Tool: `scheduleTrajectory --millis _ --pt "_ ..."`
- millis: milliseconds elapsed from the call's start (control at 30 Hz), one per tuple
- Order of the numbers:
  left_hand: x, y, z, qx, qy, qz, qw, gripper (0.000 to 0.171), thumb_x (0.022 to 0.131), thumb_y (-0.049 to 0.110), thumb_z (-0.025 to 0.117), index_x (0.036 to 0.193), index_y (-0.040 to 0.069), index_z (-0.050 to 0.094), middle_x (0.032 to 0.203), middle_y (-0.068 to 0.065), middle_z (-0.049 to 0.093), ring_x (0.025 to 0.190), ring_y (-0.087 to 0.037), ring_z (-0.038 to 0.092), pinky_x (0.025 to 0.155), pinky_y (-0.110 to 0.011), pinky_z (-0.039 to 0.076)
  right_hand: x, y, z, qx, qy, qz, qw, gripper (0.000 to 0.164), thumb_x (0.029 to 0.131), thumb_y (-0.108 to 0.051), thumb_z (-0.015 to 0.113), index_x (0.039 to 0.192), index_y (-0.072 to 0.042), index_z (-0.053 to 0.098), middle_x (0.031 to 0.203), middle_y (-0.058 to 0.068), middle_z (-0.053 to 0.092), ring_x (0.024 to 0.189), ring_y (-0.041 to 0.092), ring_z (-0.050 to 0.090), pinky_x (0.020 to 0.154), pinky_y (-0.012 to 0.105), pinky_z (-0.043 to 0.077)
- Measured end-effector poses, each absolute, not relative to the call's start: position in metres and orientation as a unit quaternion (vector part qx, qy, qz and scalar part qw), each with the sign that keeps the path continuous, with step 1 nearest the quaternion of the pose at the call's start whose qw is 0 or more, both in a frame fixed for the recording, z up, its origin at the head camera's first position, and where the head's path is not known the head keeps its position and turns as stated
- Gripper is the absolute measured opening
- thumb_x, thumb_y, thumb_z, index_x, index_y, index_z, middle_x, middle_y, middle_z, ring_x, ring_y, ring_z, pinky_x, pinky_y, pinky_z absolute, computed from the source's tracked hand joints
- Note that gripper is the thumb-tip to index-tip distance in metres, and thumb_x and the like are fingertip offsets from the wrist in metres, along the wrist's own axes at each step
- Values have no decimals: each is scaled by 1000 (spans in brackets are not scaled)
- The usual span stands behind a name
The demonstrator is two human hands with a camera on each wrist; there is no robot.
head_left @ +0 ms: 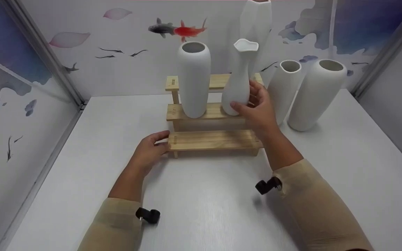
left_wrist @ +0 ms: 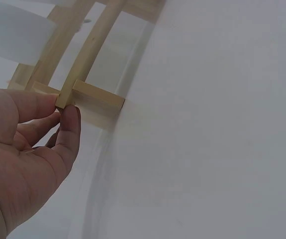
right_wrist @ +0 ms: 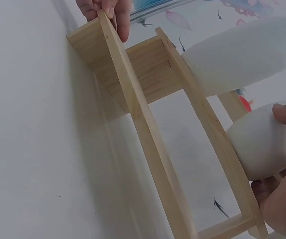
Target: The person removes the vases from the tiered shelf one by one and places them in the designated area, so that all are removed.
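Note:
A three-step wooden stand (head_left: pixel 215 140) stands on the white table. My left hand (head_left: pixel 149 150) pinches the left end of its lowest step; in the left wrist view the thumb and fingers (left_wrist: pixel 69 130) close on the board's end. My right hand (head_left: pixel 261 111) grips the lower body of a white vase (head_left: pixel 236 87) with a wavy, flared mouth, its base at the middle step. On that step's left side stands a smooth, straight white vase (head_left: pixel 194 82). The right wrist view shows the held vase (right_wrist: pixel 262 142) upon the board, thumb on its side.
Behind the held vase rises a tall white vase (head_left: pixel 256 21). Two more white vases, a slimmer one (head_left: pixel 284 89) and a wider one (head_left: pixel 314 97), stand on the table right of the stand. A patterned wall (head_left: pixel 117 69) closes off the back.

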State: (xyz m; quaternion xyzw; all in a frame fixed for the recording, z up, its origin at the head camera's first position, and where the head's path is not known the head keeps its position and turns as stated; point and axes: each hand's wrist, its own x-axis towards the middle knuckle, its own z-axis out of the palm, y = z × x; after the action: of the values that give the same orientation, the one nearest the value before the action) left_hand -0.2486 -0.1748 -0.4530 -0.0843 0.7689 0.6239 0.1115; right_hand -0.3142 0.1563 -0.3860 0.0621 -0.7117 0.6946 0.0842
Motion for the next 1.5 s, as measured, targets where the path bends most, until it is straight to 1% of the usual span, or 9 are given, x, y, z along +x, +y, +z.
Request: scheduleTrajectory --millis 133,300,700,800,1000,1100,1267,1400,1500 --pt "-249 -174 -452 -89 784 604 114 54 105 10 61 158 14 53 164 -6 50 141 -25 61 116 -41 54 -315 156 -387 68 -713 692 92 83 86 -11 89 158 -21 48 152 7 57 136 26 58 117 47 49" --pt "-249 -173 -453 -93 780 608 114 54 104 10 62 158 15 53 163 -6 50 140 -25 61 116 -41 54 -314 159 -388 64 -712 691 103 81 86 -12 90 155 -23 50 150 5 58 135 26 59 116 46 47" --pt "-250 -173 -453 -88 778 612 114 55 104 10 63 158 13 52 163 -7 51 141 -24 61 116 -40 53 -288 187 -379 37 -715 686 126 84 85 -22 93 156 -27 48 157 2 55 143 26 55 126 50 44" --pt "-250 -173 -453 -87 778 612 114 54 104 11 63 158 13 52 163 -7 51 141 -24 61 117 -40 53 -282 197 -376 33 -703 699 129 86 84 -18 93 156 -24 47 157 5 54 143 28 54 126 51 43" --pt "-249 -175 -454 -77 775 618 109 55 104 9 61 159 12 51 165 -8 48 142 -26 60 118 -41 52 -271 219 -371 26 -684 714 147 88 84 -12 92 157 -21 45 154 5 52 141 26 53 124 50 42" --pt "-248 -175 -454 -73 773 622 107 55 104 8 60 158 11 51 166 -9 47 142 -27 59 118 -42 52 -266 230 -369 15 -671 723 164 89 83 -10 93 157 -22 46 155 4 52 143 26 52 126 51 41" --pt "-247 -174 -451 -83 775 616 109 55 104 8 60 158 12 52 165 -8 48 141 -25 60 118 -41 52 -262 250 -364 -8 -644 741 189 91 80 -11 95 156 -25 47 154 3 52 144 26 52 129 52 40" --pt "-248 -174 -452 -83 775 617 108 55 104 8 60 158 12 52 164 -8 48 142 -26 59 117 -40 53 -260 267 -363 -15 -618 760 200 95 76 -11 98 156 -24 48 153 3 53 142 25 53 129 51 40" --pt "-249 -174 -453 -82 776 616 108 54 104 7 60 158 11 52 164 -9 48 142 -26 59 117 -39 53 -260 279 -362 -17 -596 774 214 95 74 -5 98 155 -22 50 152 3 55 140 26 54 129 50 40"
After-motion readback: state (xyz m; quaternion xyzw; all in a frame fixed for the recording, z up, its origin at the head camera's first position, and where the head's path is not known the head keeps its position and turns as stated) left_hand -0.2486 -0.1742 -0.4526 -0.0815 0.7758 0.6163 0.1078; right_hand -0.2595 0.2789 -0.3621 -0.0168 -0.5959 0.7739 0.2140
